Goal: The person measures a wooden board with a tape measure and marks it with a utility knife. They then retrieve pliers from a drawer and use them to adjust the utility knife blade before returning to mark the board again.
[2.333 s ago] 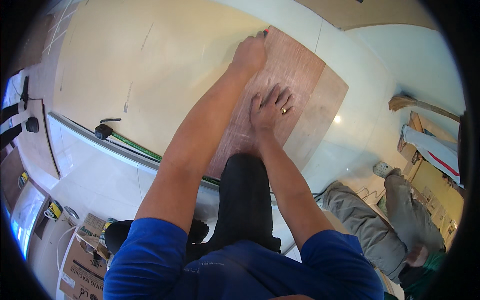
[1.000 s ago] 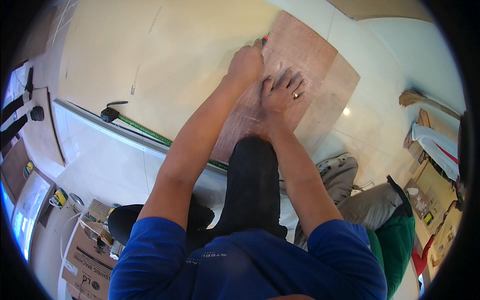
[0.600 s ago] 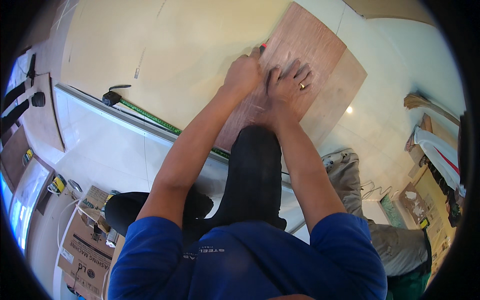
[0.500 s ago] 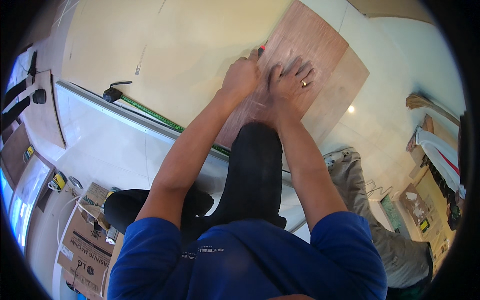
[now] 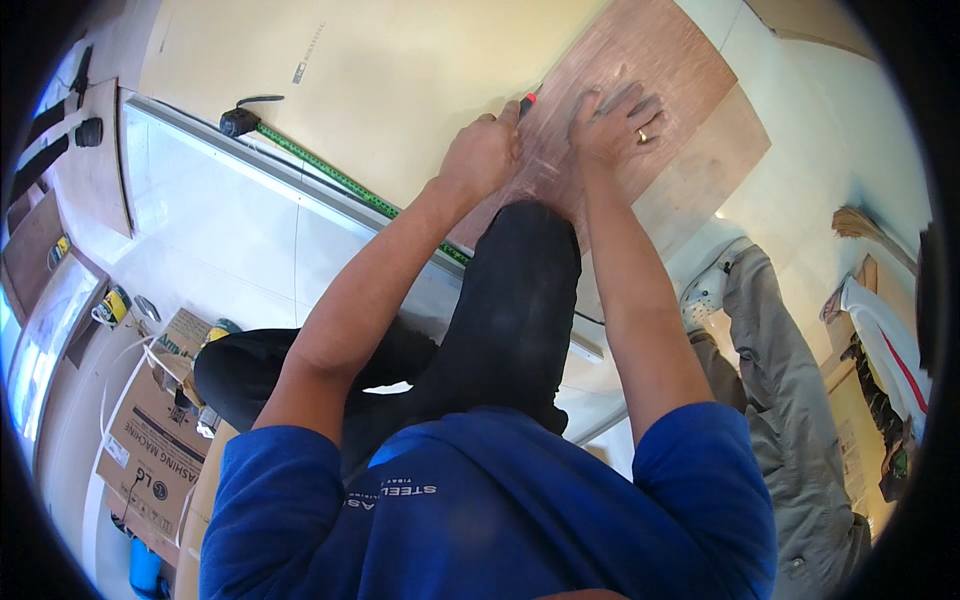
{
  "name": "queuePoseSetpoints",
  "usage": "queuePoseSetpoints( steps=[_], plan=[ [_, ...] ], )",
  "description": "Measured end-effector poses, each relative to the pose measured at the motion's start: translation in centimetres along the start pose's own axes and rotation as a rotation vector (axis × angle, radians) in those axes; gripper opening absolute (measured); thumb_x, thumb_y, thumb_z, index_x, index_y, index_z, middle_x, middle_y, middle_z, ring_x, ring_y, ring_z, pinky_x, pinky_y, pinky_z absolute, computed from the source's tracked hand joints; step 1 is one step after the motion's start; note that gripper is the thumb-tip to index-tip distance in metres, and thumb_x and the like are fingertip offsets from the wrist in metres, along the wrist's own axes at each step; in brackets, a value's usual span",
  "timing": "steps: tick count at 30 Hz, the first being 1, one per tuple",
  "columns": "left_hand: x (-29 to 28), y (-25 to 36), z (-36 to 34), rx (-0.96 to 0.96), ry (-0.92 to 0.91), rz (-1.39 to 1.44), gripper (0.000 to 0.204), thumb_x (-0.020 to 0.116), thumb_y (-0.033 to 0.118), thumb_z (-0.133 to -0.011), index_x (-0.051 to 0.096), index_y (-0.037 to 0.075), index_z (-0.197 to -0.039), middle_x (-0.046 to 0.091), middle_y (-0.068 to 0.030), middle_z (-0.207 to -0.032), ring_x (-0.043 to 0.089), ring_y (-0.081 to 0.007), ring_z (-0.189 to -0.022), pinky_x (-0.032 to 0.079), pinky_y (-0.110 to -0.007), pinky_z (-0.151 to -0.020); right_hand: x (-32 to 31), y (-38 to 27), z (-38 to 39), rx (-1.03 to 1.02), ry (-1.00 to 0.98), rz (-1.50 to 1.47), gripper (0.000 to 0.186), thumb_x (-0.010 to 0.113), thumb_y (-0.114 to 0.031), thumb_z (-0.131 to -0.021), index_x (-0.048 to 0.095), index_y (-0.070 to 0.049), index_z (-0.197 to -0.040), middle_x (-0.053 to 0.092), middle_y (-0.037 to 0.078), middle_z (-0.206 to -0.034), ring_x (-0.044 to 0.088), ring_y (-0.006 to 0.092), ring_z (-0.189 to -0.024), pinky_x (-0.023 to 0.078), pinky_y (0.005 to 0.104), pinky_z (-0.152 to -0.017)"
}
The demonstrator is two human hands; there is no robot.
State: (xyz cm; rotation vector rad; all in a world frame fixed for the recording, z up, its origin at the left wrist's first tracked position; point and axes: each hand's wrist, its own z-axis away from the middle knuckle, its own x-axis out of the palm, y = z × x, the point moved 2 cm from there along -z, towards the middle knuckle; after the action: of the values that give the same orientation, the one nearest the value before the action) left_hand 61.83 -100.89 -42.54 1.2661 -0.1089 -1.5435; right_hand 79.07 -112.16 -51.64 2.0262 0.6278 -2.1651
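My left hand (image 5: pixel 486 152) is closed round a utility knife (image 5: pixel 527 103) with a red and black handle; its thin tip meets the edge between a cream sheet (image 5: pixel 400 70) and a reddish-brown wood panel (image 5: pixel 650 60). Flat on the panel, fingers spread, rests my right hand (image 5: pixel 612 132), wearing a ring. My knee (image 5: pixel 530 225) covers the panel's near end. Left of my left arm, a black tape measure (image 5: pixel 238 122) lies at the sheet's near edge, its green blade (image 5: pixel 330 175) running under my forearm toward my knee.
A metal-edged frame (image 5: pixel 230 150) runs along the sheet's near side. Another person's grey-trousered leg (image 5: pixel 790 340) and shoe (image 5: pixel 706 290) are close on my right. Beyond lies a broom (image 5: pixel 870 230). A cardboard box (image 5: pixel 150 450) stands at lower left.
The view has shifted. My left hand has drawn the knife toward me along the panel's edge, while my right hand stays pressed on the panel. The other person's leg has shifted.
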Motion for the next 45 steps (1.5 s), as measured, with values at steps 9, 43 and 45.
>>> queuePoseSetpoints(
  steps=[9, 43, 45],
  plan=[
    [0.5, -2.0, 5.2, -0.056, -0.048, -0.035, 0.050, 0.057, 0.019, -0.099, 0.049, 0.001, -0.146, 0.068, -0.0319, -0.103, 0.067, -0.0504, -0.095, 0.054, -0.057, -0.087, 0.4, 0.3, 0.0, -0.026, 0.036, 0.006, 0.087, 0.044, -0.058, -0.097, 0.032, -0.004, -0.164, 0.019, 0.034, -0.169, 0.011, 0.0540, -0.158, 0.005, 0.0755, -0.120],
    [0.2, -6.9, 17.3, -0.314, -0.257, -0.031, 0.047, 0.054, 0.018, -0.105, 0.044, 0.010, -0.150, 0.068, -0.0286, -0.107, 0.070, -0.0475, -0.097, 0.056, -0.056, -0.085, 0.2, -0.1, 0.0, -0.038, -0.022, 0.057, 0.089, 0.036, -0.064, -0.099, 0.025, -0.004, -0.165, 0.014, 0.034, -0.169, 0.008, 0.0526, -0.158, 0.011, 0.0700, -0.121],
    [0.7, -6.9, 17.8, -0.323, -0.247, -0.022, 0.046, 0.054, 0.020, -0.105, 0.044, 0.010, -0.150, 0.069, -0.0278, -0.103, 0.070, -0.0473, -0.094, 0.056, -0.056, -0.084, -0.1, -0.1, 0.1, -0.028, -0.045, 0.041, 0.089, 0.035, -0.064, -0.100, 0.024, -0.004, -0.165, 0.012, 0.033, -0.170, 0.008, 0.0524, -0.158, 0.009, 0.0704, -0.122]
  ],
)
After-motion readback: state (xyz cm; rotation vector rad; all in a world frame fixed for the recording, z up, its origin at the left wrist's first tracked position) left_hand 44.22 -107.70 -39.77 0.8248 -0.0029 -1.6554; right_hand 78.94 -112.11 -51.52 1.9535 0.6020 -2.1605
